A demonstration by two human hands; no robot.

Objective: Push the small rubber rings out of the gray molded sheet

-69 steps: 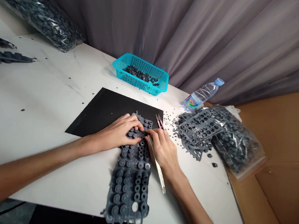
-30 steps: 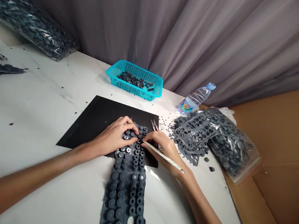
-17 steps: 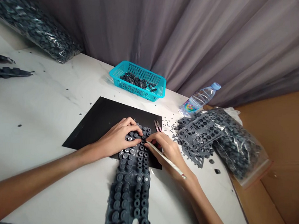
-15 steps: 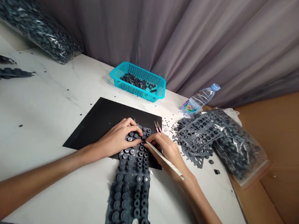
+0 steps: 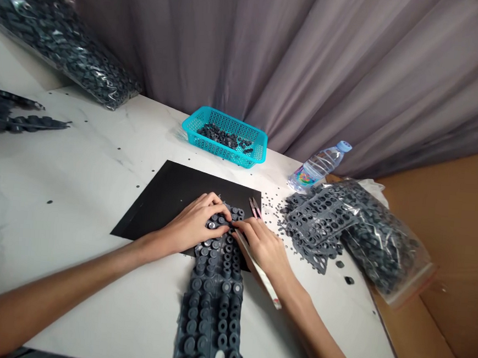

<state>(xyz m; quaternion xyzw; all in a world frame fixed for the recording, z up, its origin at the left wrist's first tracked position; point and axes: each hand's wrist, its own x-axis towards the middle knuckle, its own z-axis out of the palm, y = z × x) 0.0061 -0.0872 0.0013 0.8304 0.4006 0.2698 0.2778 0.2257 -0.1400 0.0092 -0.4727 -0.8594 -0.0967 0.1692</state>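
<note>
A long dark grey rubber sheet (image 5: 212, 315) with rows of round studs lies lengthwise before me, its far end on a black mat (image 5: 172, 190). My left hand (image 5: 196, 220) is curled over the sheet's far part, thumb and fingertips pinching at a stud there. In my right hand (image 5: 262, 247) is a slim white stick-like tool (image 5: 262, 277), whose tip meets the sheet close to my left fingertips. The fingertips hide the exact contact point. A pair of small pink-handled snips (image 5: 255, 207) rests on the mat beyond my right hand.
A turquoise basket (image 5: 224, 154) of small dark parts stands at the back. On the right are a water bottle (image 5: 318, 166), a pile of punched rubber sheets (image 5: 316, 223) and a filled plastic bag (image 5: 386, 251). Another filled bag (image 5: 67, 49) and more rubber strips (image 5: 16, 117) are at left.
The whole view has shifted slightly. The white tool's rear end has swung down and left in my right hand. Both hands stay at the same part of the sheet.
</note>
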